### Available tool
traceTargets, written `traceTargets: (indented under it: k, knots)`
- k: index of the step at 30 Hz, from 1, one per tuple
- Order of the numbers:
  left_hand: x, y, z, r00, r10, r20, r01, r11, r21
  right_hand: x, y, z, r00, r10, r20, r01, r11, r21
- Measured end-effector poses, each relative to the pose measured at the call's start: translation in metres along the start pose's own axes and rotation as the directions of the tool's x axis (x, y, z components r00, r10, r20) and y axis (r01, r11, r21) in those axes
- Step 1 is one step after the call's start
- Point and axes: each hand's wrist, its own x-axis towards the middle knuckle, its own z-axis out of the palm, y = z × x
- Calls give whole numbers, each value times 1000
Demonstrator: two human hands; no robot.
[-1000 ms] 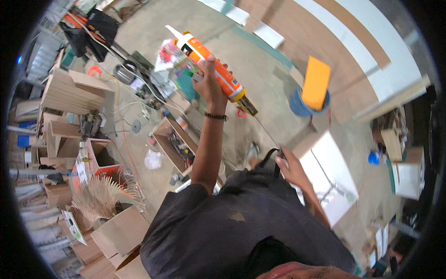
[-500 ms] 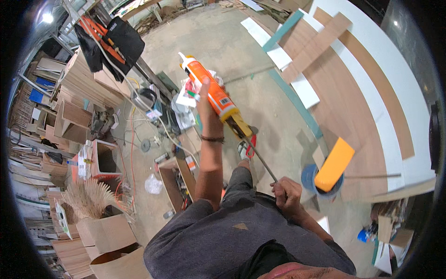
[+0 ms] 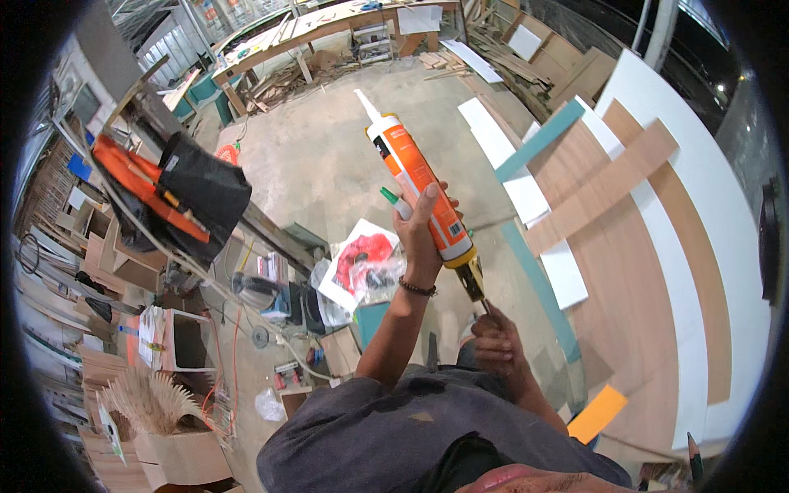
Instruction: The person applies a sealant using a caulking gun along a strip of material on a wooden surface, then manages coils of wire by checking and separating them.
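Left hand (image 3: 421,234) clasps cartridge (image 3: 417,168); right hand (image 3: 498,342) curls below.

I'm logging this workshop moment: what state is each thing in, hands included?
Dispensing gun: loaded
Orange-and-white cartridge: seated in the gun, nozzle attached; tip opening too small to judge
Left hand: closed around the cartridge
Right hand: closed at the gun's rear
Green-tipped piece: held in the left hand
Black pouch: hanging
Clear plastic bag: crumpled
Brown strip: lying across other boards
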Motion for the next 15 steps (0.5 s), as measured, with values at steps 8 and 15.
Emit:
traceTargets:
  k: [8, 15]
  knots:
    - [244, -46, 13, 973, 200, -113, -193, 979, 69, 166, -171, 62, 864, -503, 31, 106, 121, -987]
    - [462, -63, -16, 913, 229, -337, -226, 973, 50, 324, -320, 132, 895, -166, 415, 182, -713, -677]
